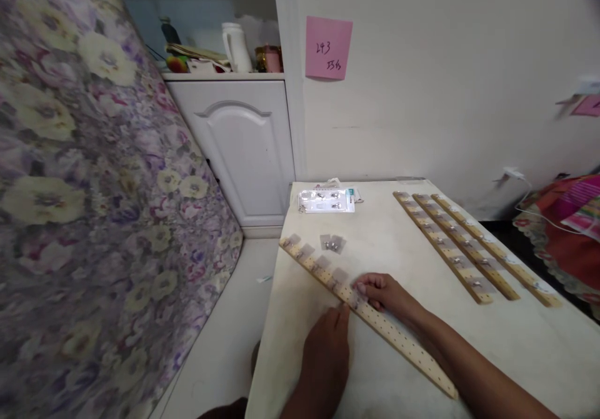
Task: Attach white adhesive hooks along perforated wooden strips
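Note:
A long wooden strip with rows of small holes [398,341] lies slantwise across the white table [407,244]. Small clear bags with metal parts sit along its far end. My right hand [387,294] rests on the strip, its fingertips pressing a small clear bag onto the wood. My left hand [325,347] lies beside the strip's near edge, fingers together, with the fingertips touching the wood; I cannot see anything in it. A loose clear bag with metal bits [332,243] lies just beyond the strip.
Three more wooden strips [462,247] with bags lie side by side at the table's right. A plastic packet [325,201] sits at the far edge. A flowered mattress [94,187] leans at left, a white cupboard [239,150] behind, a pink note [328,48] on the wall.

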{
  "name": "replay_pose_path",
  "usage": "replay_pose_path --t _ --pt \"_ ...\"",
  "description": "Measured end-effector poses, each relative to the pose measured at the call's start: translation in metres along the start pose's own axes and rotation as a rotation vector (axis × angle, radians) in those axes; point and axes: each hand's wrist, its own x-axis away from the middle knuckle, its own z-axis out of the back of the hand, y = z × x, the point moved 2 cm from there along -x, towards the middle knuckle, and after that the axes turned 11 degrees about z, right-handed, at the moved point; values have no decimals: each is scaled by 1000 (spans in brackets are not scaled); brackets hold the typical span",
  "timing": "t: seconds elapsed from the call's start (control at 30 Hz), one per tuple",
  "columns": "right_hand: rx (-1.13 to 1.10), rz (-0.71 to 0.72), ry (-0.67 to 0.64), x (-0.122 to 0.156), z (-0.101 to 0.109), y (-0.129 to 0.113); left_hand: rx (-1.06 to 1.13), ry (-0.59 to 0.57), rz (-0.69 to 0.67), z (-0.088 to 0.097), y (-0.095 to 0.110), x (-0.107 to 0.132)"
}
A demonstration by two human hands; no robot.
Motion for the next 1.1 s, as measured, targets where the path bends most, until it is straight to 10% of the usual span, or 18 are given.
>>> replay_pose_path --t 1.1 --pt "15 1 33 -1 -1 7 -112 11 -55 -4 4 1"
